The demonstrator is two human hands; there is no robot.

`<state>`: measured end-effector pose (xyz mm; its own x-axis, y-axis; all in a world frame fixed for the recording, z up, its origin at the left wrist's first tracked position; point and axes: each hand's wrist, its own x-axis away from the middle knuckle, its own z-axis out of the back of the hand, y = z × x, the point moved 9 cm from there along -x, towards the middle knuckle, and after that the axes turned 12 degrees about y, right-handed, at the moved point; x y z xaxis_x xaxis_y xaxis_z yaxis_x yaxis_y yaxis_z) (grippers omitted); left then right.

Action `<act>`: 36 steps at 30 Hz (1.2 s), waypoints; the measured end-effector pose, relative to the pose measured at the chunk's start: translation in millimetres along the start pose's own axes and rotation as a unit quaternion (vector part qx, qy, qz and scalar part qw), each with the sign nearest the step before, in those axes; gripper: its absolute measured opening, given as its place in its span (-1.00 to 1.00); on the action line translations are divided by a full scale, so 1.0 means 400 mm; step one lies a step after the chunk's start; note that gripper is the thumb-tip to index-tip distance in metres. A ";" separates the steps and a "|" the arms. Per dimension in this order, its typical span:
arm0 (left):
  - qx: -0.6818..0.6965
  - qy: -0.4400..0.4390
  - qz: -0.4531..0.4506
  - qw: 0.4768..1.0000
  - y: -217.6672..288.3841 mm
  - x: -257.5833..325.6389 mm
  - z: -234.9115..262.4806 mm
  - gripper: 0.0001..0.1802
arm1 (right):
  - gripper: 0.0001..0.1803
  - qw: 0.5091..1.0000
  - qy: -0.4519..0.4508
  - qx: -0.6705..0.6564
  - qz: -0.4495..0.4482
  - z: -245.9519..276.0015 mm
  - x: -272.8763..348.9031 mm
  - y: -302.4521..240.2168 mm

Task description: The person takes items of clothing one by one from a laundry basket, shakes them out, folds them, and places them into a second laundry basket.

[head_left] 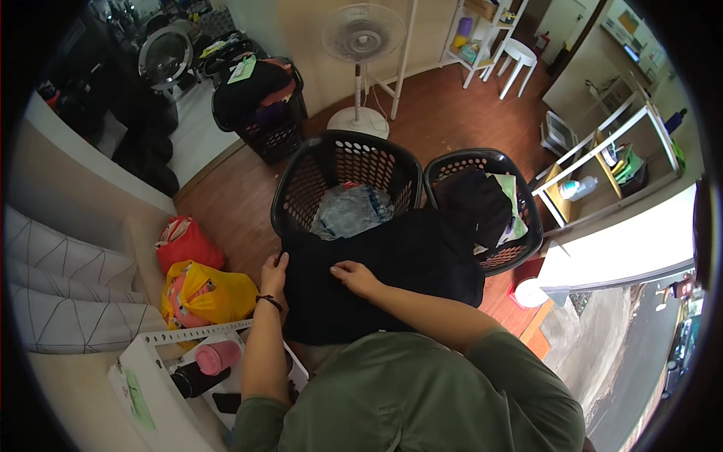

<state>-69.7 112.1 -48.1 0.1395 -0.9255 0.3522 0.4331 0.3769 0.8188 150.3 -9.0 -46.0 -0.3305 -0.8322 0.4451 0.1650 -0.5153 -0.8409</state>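
Observation:
A black cloth, likely a garment [422,256], lies spread over my lap and reaches the near rim of the black laundry basket [290,188]. At its left edge, my left hand [273,277] grips the fabric between thumb and fingers. Over the middle of the cloth, my right hand [357,279] is closed in a pinch against it. Inside the basket are crumpled light-blue clothes [350,212]. A second black basket [536,226] on the right holds dark clothing [478,203] and a pale green printed item.
A red bag [188,245] and a yellow bag [218,294] sit at the left. Closer, a white cart [139,358] carries a pink-lidded tumbler [217,357] and a phone. Behind are a standing fan [363,38] and a full laundry basket [271,139]. White shelves [602,169] stand right.

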 end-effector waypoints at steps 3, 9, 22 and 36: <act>0.082 -0.079 -0.042 0.993 0.011 -0.012 0.060 -0.67 | -0.51 0.994 -0.006 -0.063 -0.095 -0.060 0.004 -0.022; -0.068 -0.367 -0.078 0.924 0.054 0.044 0.135 -0.77 | -0.61 0.933 -0.109 0.077 0.334 0.003 0.108 -0.175; -0.491 0.067 -0.406 0.768 0.271 -0.108 -0.165 -0.57 | -0.59 0.791 0.430 0.386 0.202 0.625 -0.143 0.005; -0.027 0.039 -0.187 0.981 0.107 -0.325 0.019 -0.82 | -0.73 0.771 0.035 0.574 0.273 0.758 -0.122 0.004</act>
<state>-75.9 248.8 -55.3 0.0287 -0.9996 -0.0047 0.5133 0.0107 0.8582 448.3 -31.0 24.3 0.0367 -0.9969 0.0692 0.9980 0.0330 -0.0533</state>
